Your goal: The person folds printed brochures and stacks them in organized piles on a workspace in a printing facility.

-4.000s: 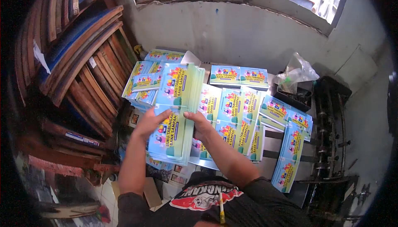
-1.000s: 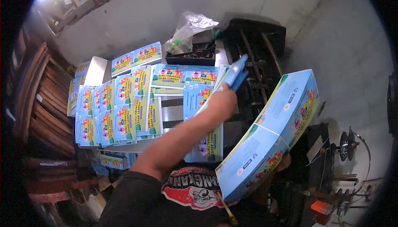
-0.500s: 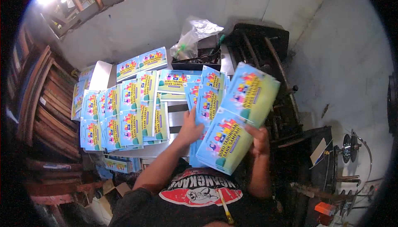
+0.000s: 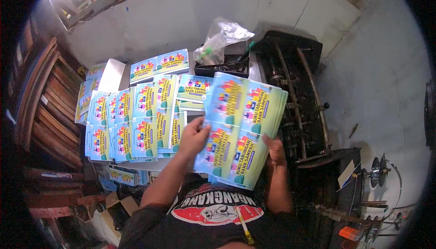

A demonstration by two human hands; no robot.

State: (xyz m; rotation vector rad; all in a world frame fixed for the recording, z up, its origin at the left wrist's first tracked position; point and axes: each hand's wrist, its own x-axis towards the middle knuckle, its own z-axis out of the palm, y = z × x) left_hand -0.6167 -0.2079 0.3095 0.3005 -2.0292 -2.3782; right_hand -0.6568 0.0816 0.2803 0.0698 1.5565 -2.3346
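Observation:
A stack of blue-and-green printed booklet covers (image 4: 260,112) lies tilted in front of my chest. My right hand (image 4: 275,152) grips its right edge, thumb on top and the other fingers hidden beneath. My left hand (image 4: 193,139) is closed on the left edge of another printed cover sheet (image 4: 221,135), slightly blurred, which lies alongside and against the stack. To the left, overlapping rows of matching covers (image 4: 144,133) spread over the table, near my left forearm.
A black box of tools (image 4: 222,71) with a clear plastic bag (image 4: 220,44) stands at the back. At right is a dark machine with metal rods (image 4: 295,99). Wooden frames (image 4: 56,112) lean at far left. One pair of covers (image 4: 159,67) lies behind the rows.
My left hand has moved slightly left and a cover sheet now lies left of the stack in its grip. The stack in my right hand has shifted left and stands more upright.

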